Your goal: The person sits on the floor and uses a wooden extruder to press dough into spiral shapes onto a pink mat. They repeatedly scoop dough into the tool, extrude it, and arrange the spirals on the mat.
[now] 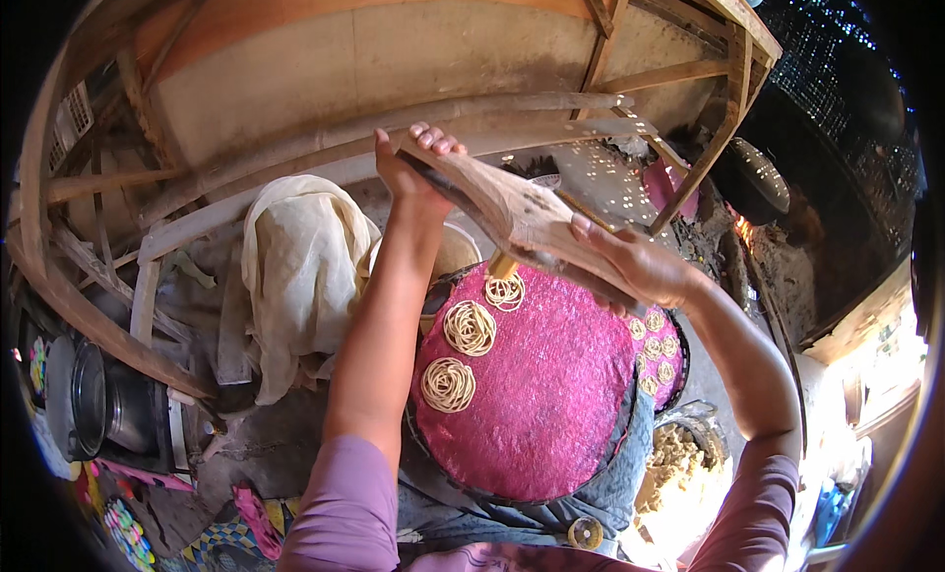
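Observation:
My left hand [421, 166] grips the far left end of a wooden hand press [517, 203], and my right hand [635, 265] is closed around its near right end. The press is held tilted above a round tray covered in pink sheeting [531, 395]. A yellowish cylinder [503, 265] juts from its underside, right over a coil of dough strands [505, 291]. Two more dough coils [470, 328] lie along the tray's left side, apart from each other. The tray rests over my lap on blue cloth.
Right of the tray stand a second pink tray with several small coils [653, 347] and a container of crumbly dough [675, 461]. A draped pale cloth [303, 262] is at left. Farther right, a fire [744, 229] burns under a dark pan [753, 181]. A wooden frame [384, 121] runs across the back.

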`<state>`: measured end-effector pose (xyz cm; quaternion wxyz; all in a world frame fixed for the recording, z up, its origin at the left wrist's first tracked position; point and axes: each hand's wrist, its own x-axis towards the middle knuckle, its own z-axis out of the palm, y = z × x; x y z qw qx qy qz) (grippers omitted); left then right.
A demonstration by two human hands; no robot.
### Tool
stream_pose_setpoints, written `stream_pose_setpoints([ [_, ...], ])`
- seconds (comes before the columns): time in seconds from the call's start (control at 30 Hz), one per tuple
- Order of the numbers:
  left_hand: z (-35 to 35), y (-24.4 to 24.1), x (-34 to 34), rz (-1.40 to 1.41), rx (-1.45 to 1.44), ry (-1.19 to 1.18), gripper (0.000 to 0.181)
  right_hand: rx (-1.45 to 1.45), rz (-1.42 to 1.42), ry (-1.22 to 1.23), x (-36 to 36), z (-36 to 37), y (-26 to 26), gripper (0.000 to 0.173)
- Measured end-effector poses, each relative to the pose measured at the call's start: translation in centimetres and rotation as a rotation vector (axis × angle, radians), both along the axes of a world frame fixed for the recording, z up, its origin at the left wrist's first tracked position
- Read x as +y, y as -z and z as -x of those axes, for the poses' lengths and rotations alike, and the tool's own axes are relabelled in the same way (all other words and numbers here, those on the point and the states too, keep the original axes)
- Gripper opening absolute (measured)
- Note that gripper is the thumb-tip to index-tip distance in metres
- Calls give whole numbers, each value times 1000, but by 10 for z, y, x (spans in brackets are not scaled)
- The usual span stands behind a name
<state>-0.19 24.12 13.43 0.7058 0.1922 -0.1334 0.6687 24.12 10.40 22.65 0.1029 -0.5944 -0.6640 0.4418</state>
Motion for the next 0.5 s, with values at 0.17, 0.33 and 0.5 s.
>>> stream_pose_setpoints([
  [0.17, -21, 30, 6, 187, -2, 85, 57, -99, 27, 67, -3, -19, 7, 77],
  [0.33, -28, 49, 34, -43, -218, 233, 61, 225, 182, -20, 13, -42, 26, 84],
  [0.5, -18, 56, 39, -72, -305, 236, 50, 904, 439, 11, 37, -30, 91, 88],
])
